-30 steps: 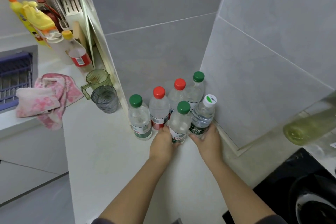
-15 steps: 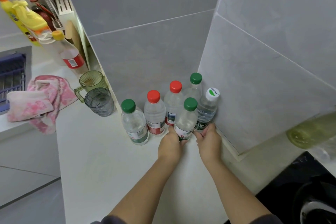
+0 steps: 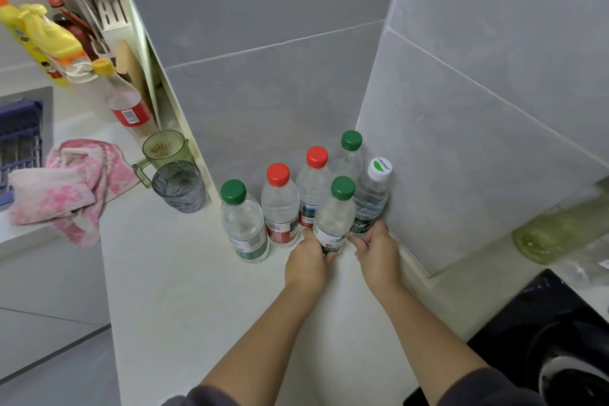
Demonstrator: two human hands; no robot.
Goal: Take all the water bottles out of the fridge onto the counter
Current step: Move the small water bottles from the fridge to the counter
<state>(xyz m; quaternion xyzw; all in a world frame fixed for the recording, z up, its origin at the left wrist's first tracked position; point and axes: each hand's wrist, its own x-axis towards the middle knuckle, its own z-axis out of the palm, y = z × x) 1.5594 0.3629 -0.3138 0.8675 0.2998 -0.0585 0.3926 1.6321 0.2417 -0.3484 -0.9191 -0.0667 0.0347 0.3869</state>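
Note:
Several clear water bottles stand upright on the white counter (image 3: 184, 300) in the corner of the grey tiled wall. My left hand (image 3: 308, 262) grips the base of a green-capped bottle (image 3: 333, 217) at the front. My right hand (image 3: 379, 252) grips the base of a white-capped bottle (image 3: 370, 198) beside the right wall. Behind them stand a green-capped bottle (image 3: 350, 155) and two red-capped bottles (image 3: 312, 188) (image 3: 279, 204). Another green-capped bottle (image 3: 242, 221) stands at the left of the group. No fridge is in view.
A grey glass (image 3: 179, 186) and a green mug (image 3: 163, 152) stand left of the bottles. A pink towel (image 3: 69, 188) lies by the sink (image 3: 19, 145). Condiment bottles and a utensil rack (image 3: 110, 10) line the back left. A black stove (image 3: 543, 333) sits at right.
Both hands have slid the two front bottles a little deeper into the corner, closer to the others. The camera view shifted slightly.

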